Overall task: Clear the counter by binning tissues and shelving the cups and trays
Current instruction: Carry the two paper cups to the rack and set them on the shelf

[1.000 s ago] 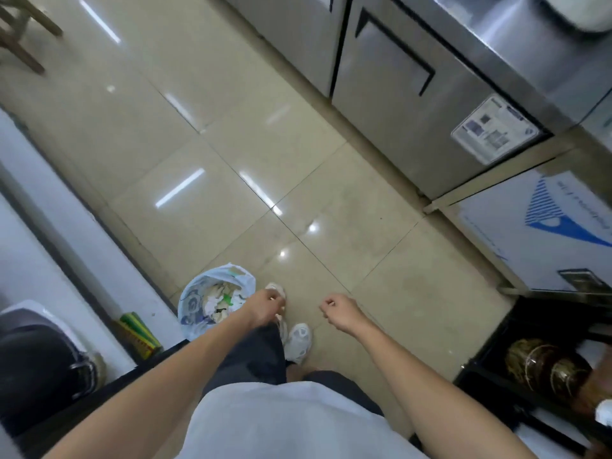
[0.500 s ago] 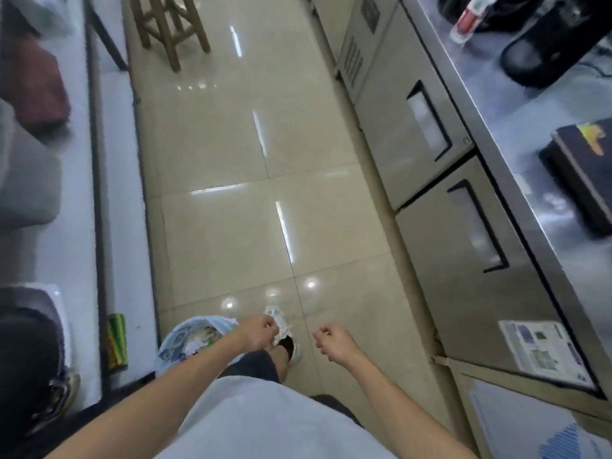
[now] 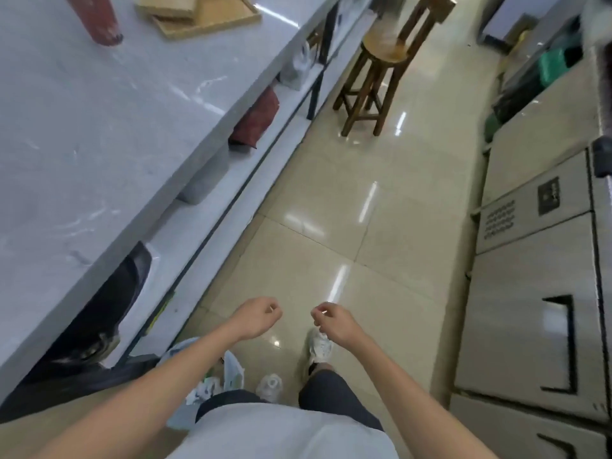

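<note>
A: What has changed, and what is meant by it for the task?

B: A second ago the view was tipped down at the floor and the steel cabinets; now the long pale grey stone table [image 3: 99, 127] is seen along the left, so a turn back toward it is judged to have been made. The left hand [image 3: 256, 318] and the right hand [image 3: 332, 321] are loosely curled, fingers drawn together, and nothing is held in either. Both are carried well short of the table.

A: And the containers?

B: Nearest, below the left forearm and beside the table's foot, the pale blue plastic bin bag [image 3: 212, 382] is seen on the floor; crumpled white and green waste, likely tissues, is seen inside it. The binning step is therefore judged done or nearly so.

A: Farther along?

B: At the far end of the table the shallow light wooden trays [image 3: 205, 14] are seen, overlapped, nothing visible in them. Just left of them on the table a dark red cylindrical cup [image 3: 99, 21] stands; its contents cannot be told. Shelving of these is judged to be left.
</note>
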